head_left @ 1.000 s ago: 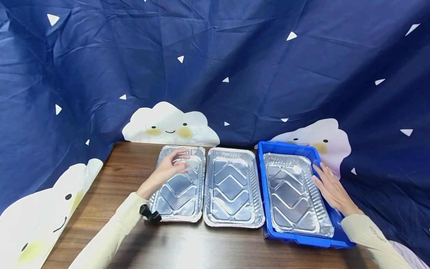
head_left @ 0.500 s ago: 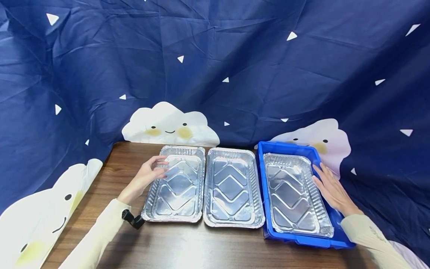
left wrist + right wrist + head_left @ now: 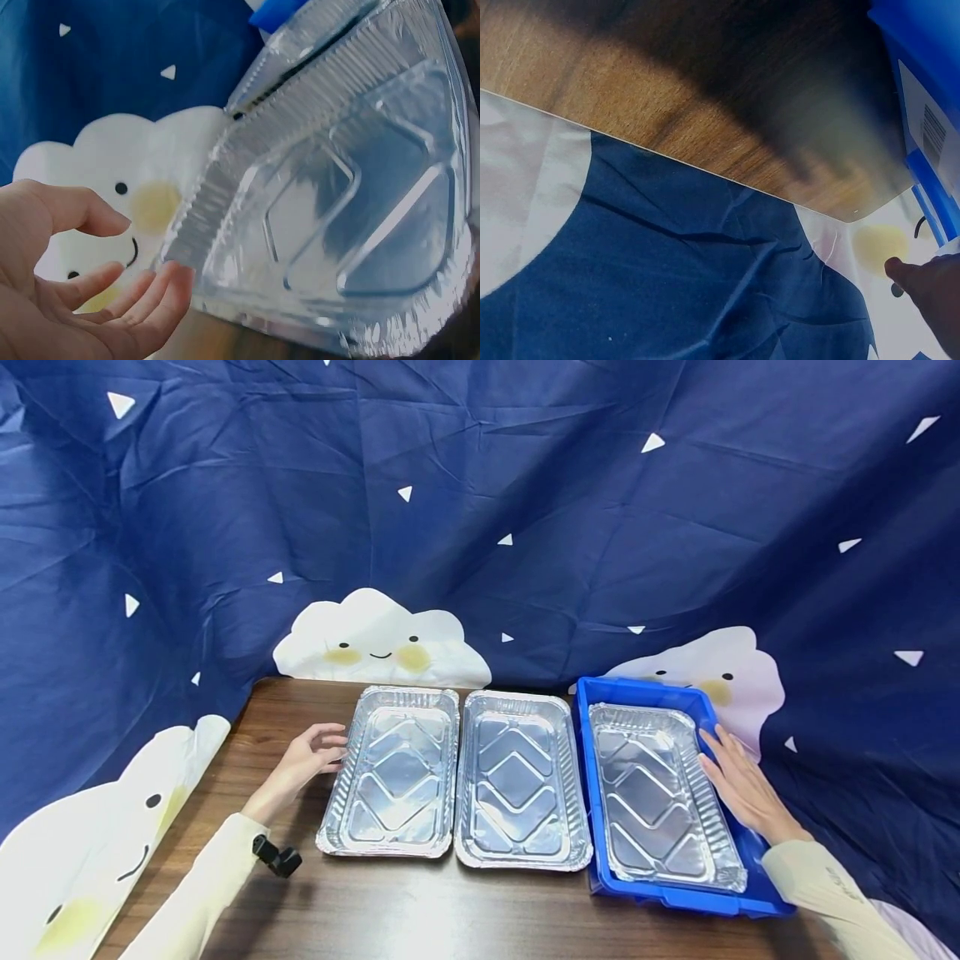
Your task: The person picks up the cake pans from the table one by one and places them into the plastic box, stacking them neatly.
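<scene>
My left hand (image 3: 298, 766) is beside the left edge of the leftmost foil tray (image 3: 397, 777), fingers relaxed and holding nothing. In the left wrist view the fingertips show right by that tray's crimped rim, with the thumb apart from them. A second foil tray (image 3: 517, 781) lies alongside it to the right. At the right a blue plastic bin (image 3: 701, 897) has a third foil tray (image 3: 652, 793) in it. My right hand (image 3: 746, 789) rests at the bin's right rim with its fingers extended; the right wrist view catches only part of it.
All of this stands on a brown wooden table (image 3: 360, 910). A dark blue cloth (image 3: 480, 502) with white clouds and triangles hangs behind and around it. A barcode label (image 3: 930, 124) is on the bin's outer side.
My left hand has moved left and slightly down, from over the leftmost foil tray to beside its left edge. The right hand, the trays and the bin have stayed in place.
</scene>
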Motion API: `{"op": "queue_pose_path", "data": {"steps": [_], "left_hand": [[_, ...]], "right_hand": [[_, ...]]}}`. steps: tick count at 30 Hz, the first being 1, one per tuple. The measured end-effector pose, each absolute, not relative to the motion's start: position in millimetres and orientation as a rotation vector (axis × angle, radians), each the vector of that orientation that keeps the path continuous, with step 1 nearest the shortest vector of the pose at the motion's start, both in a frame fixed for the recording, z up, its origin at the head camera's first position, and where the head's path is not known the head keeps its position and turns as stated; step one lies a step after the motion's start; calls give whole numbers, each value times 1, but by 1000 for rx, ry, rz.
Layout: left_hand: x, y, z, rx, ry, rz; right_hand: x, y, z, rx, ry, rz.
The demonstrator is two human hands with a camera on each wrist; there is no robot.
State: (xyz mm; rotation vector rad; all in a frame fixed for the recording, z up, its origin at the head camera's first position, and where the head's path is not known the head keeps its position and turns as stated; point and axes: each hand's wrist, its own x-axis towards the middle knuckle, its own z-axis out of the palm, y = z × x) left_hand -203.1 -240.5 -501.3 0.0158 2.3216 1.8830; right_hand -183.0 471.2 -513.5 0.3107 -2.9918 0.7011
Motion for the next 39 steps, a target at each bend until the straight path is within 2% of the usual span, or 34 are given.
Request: {"op": "queue_pose_path", "data": {"steps": [21,39], "left_hand": [[-213,-260,-537,-144,2325,1780],[-220,-253,-556,-77,2219,1776]], "right_hand": [[-183,472,-515,308,-2983,708],[-182,472,-513,280,-3016,713]]}}
